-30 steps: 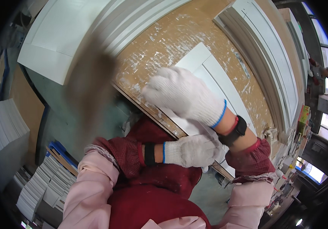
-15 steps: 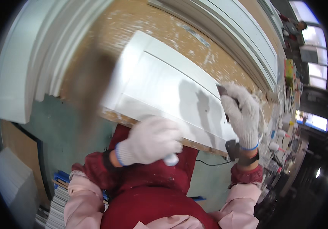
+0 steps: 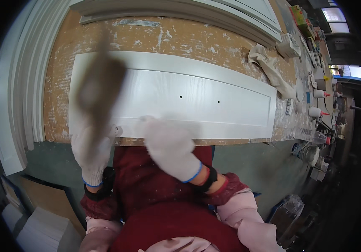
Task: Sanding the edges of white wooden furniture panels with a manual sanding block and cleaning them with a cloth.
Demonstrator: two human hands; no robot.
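A white framed panel (image 3: 155, 90), like a cabinet door, lies flat along the near edge of the worktable. Two small dark holes show in its recessed middle. My left hand (image 3: 90, 149), in a white knit glove, is at the panel's near edge by the left end. A brown blur covers part of its fingers, so their grip is hidden. My right hand (image 3: 170, 147), gloved likewise, hovers over or touches the near edge left of the middle. Motion smears its fingers, and I cannot make out anything in them.
Long white panels (image 3: 16, 92) stand at the left, and more white panels (image 3: 214, 14) lie along the far side. A metal strip (image 3: 138, 23) and a cloth (image 3: 271, 71) rest on the paint-flecked worktable (image 3: 226, 50). Several glue bottles (image 3: 317, 112) stand at the right.
The panel, tilted in view before, now lies nearly level with the table's near edge. My right hand has left its right end and moved left; my left hand has shifted toward its left end.
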